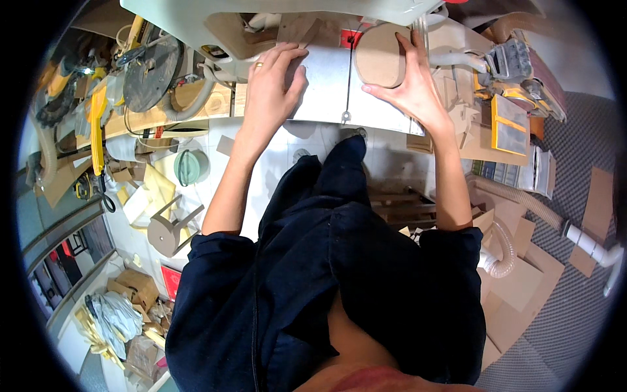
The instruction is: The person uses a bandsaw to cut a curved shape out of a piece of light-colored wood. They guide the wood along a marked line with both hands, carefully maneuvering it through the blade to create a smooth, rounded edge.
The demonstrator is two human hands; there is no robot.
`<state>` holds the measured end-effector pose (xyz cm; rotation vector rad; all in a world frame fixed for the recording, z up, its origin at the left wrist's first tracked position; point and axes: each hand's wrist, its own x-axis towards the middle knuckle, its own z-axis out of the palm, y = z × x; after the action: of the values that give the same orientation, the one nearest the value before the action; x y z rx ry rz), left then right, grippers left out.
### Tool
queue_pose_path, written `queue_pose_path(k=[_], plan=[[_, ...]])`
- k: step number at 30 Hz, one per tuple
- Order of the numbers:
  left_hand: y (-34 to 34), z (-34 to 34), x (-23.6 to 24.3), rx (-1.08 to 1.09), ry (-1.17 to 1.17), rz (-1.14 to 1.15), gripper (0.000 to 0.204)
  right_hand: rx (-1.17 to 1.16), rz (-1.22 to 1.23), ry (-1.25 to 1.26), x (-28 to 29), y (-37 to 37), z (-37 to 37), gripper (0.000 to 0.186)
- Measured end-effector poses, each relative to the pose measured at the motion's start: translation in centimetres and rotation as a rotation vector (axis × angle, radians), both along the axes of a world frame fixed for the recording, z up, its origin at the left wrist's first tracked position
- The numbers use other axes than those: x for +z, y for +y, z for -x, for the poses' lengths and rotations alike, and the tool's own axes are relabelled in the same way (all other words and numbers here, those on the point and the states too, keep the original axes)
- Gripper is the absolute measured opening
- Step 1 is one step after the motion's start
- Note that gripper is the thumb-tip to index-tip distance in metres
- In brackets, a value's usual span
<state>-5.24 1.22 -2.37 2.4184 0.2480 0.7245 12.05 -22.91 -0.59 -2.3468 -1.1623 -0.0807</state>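
At the right of the metal machine table (326,85) lies a thick, flat brown board piece (380,57) with a rounded outline. My right hand (416,88) grips its edge, with the thumb at the near side and the fingers along the right side. My left hand (277,85) rests on the table's left part, fingers stretched forward and a ring on one finger. Nothing shows in it. A dark slot runs from a red insert (351,39) toward the table's near edge. The pale machine body (281,8) overhangs the far side.
On the right stand a belt sander (526,78) and a yellow-framed panel (509,127). Brown board sheets (522,281) and a ribbed hose (522,196) lie below. To the left are a dark disc (153,75), a green bin (187,167) and scattered offcuts (157,189).
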Motion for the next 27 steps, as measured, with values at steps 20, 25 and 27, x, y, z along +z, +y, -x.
queue_pose_path(k=[20,25,27], plan=[[-0.7,-0.1,0.3,0.060,-0.001,-0.055,0.027,-0.056,-0.020,-0.101,-1.2,0.6,-0.1,0.123],[-0.5,-0.1,0.0,0.053,0.011,-0.064,0.029,-0.073,-0.009,-0.112,-1.2,0.8,-0.3,0.122],[-0.5,0.0,0.0,0.055,0.008,-0.077,0.029,-0.078,-0.006,-0.114,-1.2,0.9,-0.3,0.122]])
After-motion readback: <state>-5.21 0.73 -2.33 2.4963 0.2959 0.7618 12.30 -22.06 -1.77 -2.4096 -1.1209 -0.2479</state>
